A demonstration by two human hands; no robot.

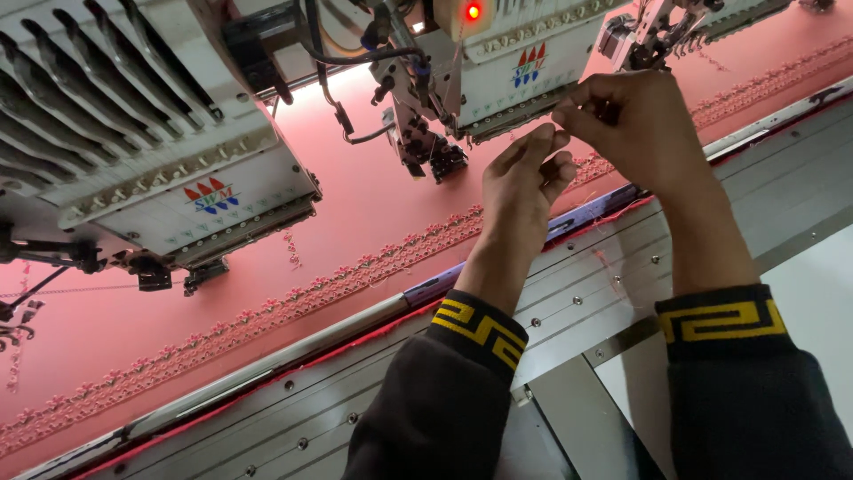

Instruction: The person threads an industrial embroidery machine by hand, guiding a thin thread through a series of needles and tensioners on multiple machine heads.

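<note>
My left hand [524, 182] and my right hand [633, 120] are raised together just below the middle embroidery head [515, 67], fingertips pinched and nearly touching. A fine thread seems to run between the fingers, but it is too thin to see clearly. Under the hands lies pink fabric [373, 204] stretched flat, with a stitched floral border band [355, 276] running diagonally across it. Both forearms wear dark sleeves with yellow patterned cuffs.
A second white embroidery head [178, 178] hangs at the left, and part of a third [657, 31] at the top right. A red lamp [473, 12] glows on the middle head. A grey metal frame rail [355, 391] with screws borders the fabric on my side.
</note>
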